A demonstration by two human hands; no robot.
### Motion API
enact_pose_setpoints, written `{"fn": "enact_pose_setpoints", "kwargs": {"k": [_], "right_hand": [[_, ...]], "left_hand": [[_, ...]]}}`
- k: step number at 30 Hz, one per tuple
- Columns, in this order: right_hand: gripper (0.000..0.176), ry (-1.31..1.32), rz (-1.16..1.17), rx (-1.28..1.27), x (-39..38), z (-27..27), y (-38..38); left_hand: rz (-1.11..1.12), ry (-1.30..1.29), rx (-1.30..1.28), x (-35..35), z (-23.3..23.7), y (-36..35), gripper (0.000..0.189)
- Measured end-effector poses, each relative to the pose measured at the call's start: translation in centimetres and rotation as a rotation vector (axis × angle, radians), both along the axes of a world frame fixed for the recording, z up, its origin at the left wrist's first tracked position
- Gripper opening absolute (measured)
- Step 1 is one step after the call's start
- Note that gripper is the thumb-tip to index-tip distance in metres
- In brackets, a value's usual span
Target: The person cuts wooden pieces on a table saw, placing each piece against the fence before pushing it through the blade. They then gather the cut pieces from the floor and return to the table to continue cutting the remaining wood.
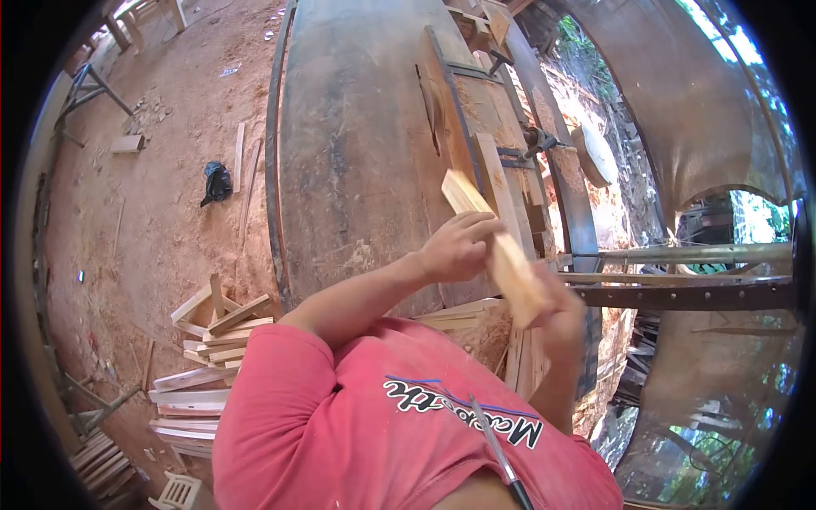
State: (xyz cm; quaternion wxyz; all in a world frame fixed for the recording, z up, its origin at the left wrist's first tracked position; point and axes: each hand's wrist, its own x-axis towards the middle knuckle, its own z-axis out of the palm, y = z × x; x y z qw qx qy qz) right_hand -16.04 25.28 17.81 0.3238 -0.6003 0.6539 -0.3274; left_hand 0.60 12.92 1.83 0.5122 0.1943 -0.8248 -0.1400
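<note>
Wooden slat (510, 265), pale and narrow, held tilted in front of the chest, upper end pointing away over the workbench (357, 153), lower end close to the body. Left hand (459, 248) wrapped around the slat's middle, fingers curled tight over its near face, forearm reaching in from the left shoulder. Right hand (559, 313) at the slat's lower end, touching it but smeared by blur; impossible to tell whether closed or loose. Red shirt (382, 425) with white lettering filling the bottom of the view.

Beyond the hands, a long, worn, dark workbench running away from the body, with wooden rails and a clamp along its right side. Small stack of cut slats (463, 316) lying at the near edge of the bench, just under the hands. Metal pipe (680, 253) stretching off to the right. On the reddish dirt floor to the left, a loose pile of pale offcuts (212, 340) and, farther off, a black bag (217, 181).
</note>
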Motion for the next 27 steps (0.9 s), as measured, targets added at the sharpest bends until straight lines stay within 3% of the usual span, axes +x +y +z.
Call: {"fn": "enact_pose_setpoints", "kwargs": {"k": [1,2,4,5,6,7,8,9,10,11,12,13,14,16,17,19,21,24,27], "right_hand": [[0.062,-0.610,-0.069,-0.071,-1.1,0.5,0.2],[0.062,-0.609,-0.067,-0.076,-1.3,0.3,-0.1],[0.071,-0.282,-0.186,-0.046,-1.7,-1.9,-1.1],[0.070,0.160,-0.119,0.031,-0.7,-4.1,-1.2],[0.067,0.444,0.036,-0.091,-1.1,-7.7,-0.9],[0.064,0.729,0.197,-0.212,-1.6,-11.2,-0.5],[0.058,0.535,0.075,-0.112,-1.0,-13.5,-0.3],[0.053,0.338,-0.042,-0.010,-0.3,-14.7,-0.3],[0.053,0.341,-0.030,-0.013,0.0,-14.6,-0.7],[0.049,0.408,-0.059,0.123,0.6,-14.4,-1.0],[0.046,0.472,-0.091,0.262,1.2,-14.4,-1.1],[0.046,0.468,-0.090,0.267,1.8,-14.3,-1.2],[0.043,0.463,-0.104,0.284,2.2,-14.2,-1.3],[0.040,0.464,-0.119,0.292,2.5,-14.4,-1.6],[0.043,0.490,-0.130,0.277,2.3,-15.1,-1.5],[0.047,0.518,-0.135,0.272,1.8,-16.0,-1.2],[0.063,0.588,-0.030,0.055,1.5,-16.1,-0.8],[0.078,0.709,0.143,0.297,1.5,-14.7,-0.5],[0.076,0.658,0.194,0.208,0.7,-15.4,-1.1]], "left_hand": [[-0.004,0.118,0.075,0.1,2.1,0.6,0.027],[-0.005,0.237,0.150,0.2,3.9,0.8,0.031],[-0.024,0.221,0.277,-0.1,5.2,0.8,0.034],[-0.061,0.411,0.664,-0.5,5.3,0.8,0.033],[-0.100,0.598,1.052,-0.8,5.3,0.7,0.033],[-0.129,0.783,1.216,-2.0,2.9,-0.1,0.034],[-0.131,0.788,1.210,-2.1,0.9,-1.0,0.034],[0.016,0.545,1.330,-1.6,-1.2,-1.9,0.034],[0.169,0.297,1.433,-1.3,-2.3,-2.4,0.035],[0.178,0.303,1.434,-1.4,-3.4,-2.2,0.035],[0.214,0.214,1.277,-1.4,-4.2,-1.5,0.036],[0.244,0.125,1.120,-1.4,-4.9,-1.1,0.038],[0.242,0.120,1.124,-1.5,-5.6,-1.0,0.038],[0.501,-0.041,0.576,-1.4,-6.0,-1.3,0.036],[0.502,-0.038,0.574,-1.2,-6.2,-1.9,0.036],[0.016,-0.091,1.184,-0.5,-6.0,-3.2,0.041],[0.018,-0.132,1.072,-0.5,-6.9,-3.5,0.042],[0.039,-0.242,0.908,-0.9,-7.9,-3.8,0.045],[0.063,-0.317,0.877,-1.3,-7.9,-4.4,0.046]]}}
